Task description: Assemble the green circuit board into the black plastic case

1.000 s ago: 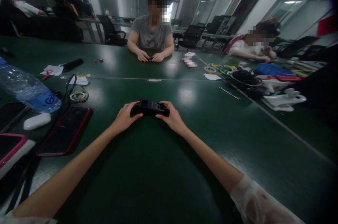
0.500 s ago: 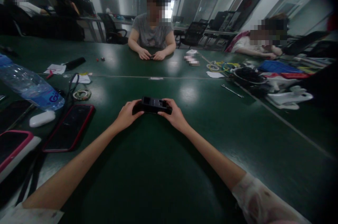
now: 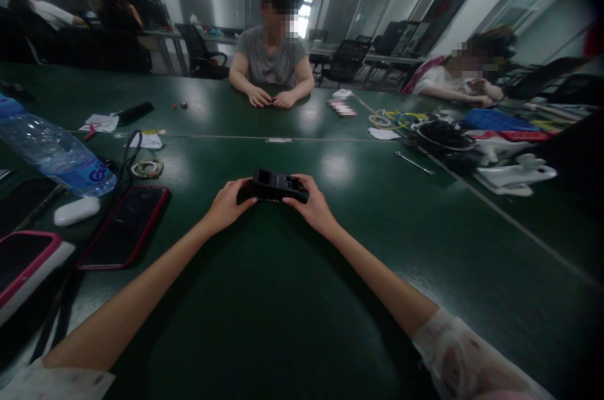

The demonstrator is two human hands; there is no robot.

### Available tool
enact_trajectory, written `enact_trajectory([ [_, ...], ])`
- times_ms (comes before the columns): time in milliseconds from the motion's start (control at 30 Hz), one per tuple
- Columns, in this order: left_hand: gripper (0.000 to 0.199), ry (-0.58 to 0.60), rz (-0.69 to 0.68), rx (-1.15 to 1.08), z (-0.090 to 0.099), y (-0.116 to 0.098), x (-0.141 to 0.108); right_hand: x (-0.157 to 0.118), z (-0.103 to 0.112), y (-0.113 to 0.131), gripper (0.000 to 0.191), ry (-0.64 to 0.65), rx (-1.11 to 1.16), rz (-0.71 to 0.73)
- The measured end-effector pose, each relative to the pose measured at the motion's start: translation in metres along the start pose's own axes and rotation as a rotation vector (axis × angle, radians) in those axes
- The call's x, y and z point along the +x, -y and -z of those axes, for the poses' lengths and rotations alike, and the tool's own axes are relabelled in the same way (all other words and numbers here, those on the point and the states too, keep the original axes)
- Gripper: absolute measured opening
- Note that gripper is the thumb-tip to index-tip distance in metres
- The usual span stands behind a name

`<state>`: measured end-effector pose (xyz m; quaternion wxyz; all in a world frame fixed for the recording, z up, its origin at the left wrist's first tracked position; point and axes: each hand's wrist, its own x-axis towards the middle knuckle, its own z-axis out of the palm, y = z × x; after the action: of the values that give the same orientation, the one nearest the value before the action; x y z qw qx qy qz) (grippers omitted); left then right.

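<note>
Between my two hands is a black box-shaped device [image 3: 276,185] with a dark square recess at its left and small raised parts at its right. My left hand [image 3: 229,204] grips the left end, thumb at the near side and fingers behind. My right hand [image 3: 312,200] grips the right end in the same way. The device is at the middle of the dark green table [image 3: 274,299]; whether its underside touches the tabletop, I cannot tell. What exact kind of device it is does not show.
To the left are a water bottle [image 3: 61,151], a red-edged phone [image 3: 125,227], a white earbud case [image 3: 77,211] and a bracelet [image 3: 147,168]. A wrench [image 3: 414,163], cables [image 3: 399,120] and a white plastic part [image 3: 516,173] lie at right. Across the table sits a person [image 3: 271,57].
The right end of the device and my right hand have shifted very slightly. Both hands keep their hold, and the things around them stay put.
</note>
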<state>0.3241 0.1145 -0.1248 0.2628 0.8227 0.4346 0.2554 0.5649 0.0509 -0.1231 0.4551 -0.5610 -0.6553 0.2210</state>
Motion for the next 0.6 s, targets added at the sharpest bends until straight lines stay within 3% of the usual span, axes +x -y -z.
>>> enact_trajectory([
  [267, 0.048, -0.016, -0.057, 0.014, -0.001, 0.003, 0.000, 0.001, 0.000, 0.002, 0.050, -0.087, 0.018, 0.098],
  [400, 0.047, 0.009, -0.077, 0.014, 0.000, 0.002, 0.000, 0.000, 0.000, 0.000, 0.049, -0.230, 0.041, 0.101],
  [500, 0.049, 0.006, -0.050, 0.002, 0.001, 0.000, -0.002, -0.002, 0.003, -0.006, 0.050, -0.419, 0.001, 0.024],
  [600, 0.050, 0.036, -0.022, -0.007, 0.001, -0.001, -0.003, -0.003, 0.005, -0.015, 0.052, -0.528, -0.086, -0.126],
])
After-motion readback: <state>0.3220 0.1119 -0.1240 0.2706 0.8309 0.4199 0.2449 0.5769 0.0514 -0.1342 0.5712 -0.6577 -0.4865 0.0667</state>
